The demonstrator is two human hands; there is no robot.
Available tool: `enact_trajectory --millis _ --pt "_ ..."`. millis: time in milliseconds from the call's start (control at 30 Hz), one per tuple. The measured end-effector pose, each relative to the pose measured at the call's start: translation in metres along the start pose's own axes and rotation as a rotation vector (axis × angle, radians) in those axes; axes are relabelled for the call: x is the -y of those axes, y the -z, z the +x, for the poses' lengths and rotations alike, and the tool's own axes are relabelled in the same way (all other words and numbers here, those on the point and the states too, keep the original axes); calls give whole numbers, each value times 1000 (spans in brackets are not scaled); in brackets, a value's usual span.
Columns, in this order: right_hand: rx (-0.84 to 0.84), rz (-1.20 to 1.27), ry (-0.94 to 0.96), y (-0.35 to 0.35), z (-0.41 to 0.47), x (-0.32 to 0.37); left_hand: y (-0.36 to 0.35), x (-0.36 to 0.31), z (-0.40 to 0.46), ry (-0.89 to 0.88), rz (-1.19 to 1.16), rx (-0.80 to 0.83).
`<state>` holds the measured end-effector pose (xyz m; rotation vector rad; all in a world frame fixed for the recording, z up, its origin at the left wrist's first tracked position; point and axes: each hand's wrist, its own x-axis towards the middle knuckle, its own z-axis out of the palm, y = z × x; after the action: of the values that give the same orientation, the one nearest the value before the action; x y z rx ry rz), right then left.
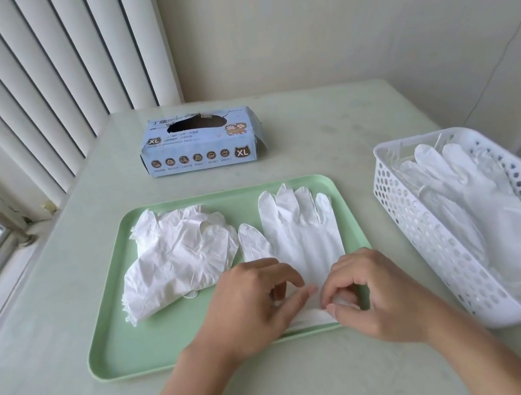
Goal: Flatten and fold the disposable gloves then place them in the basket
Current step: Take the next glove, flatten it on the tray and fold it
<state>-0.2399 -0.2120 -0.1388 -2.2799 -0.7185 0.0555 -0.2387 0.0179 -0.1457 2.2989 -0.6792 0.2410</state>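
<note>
Step in hand: starting the fold of the flattened glove [300, 235] at its cuff end, judged from the grip.

Nearest the person, both hands work the cuff at the near rim of the green tray [118, 347]. The left hand [254, 306] has its fingers curled over the cuff's left part, thumb reaching toward the other hand; it appears to pinch the edge. The right hand [370, 293] pinches the cuff's right part between thumb and curled fingers. A narrow strip of cuff already lies turned along the tray rim.

Procedure, as advised:
1. Keep both pinches level so the fold line runs straight across the glove.
2. Lift the cuff only slightly; thin material will likely trap air and wrinkle if raised high.
3. Carry the cuff away toward the glove's finger end, which lies flat and spread on the tray, thumb out to the left.
4. Press the crease flat before releasing.

Left of the flat glove, a crumpled pile of gloves [176, 261] waits on the same tray, just touching its thumb. To the right, apart from the tray, the white basket [408, 213] on the counter [310, 132] already holds gloves. Farthest back stands the blue glove box [201, 145].
</note>
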Motion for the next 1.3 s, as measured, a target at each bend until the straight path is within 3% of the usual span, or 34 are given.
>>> enact_trajectory --millis 100,200,300,533,633,767,900,1133,1300 --pt "-140 61 -63 1 5 -1 -1 10 2 41 129 -22" --pt "-318 -139 -155 -1 14 -13 -1 16 2 96 197 49" --pt "-253 -376 -253 -2 19 -20 -3 12 4 112 246 103" --pt "-43 -578 -358 -4 25 -13 -1 9 9 110 297 164" --pt "-78 -511 -314 0 26 -10 1 7 9 90 300 183" --pt "-334 -290 -188 9 20 -2 5 6 9 43 314 122" --pt "-213 -327 -354 20 10 2 10 1 8 8 211 -60" --pt "-3 -328 -551 25 -3 12 2 -3 3 -32 142 203" --pt "3 -350 -541 21 -2 22 0 -2 3 8 155 212"
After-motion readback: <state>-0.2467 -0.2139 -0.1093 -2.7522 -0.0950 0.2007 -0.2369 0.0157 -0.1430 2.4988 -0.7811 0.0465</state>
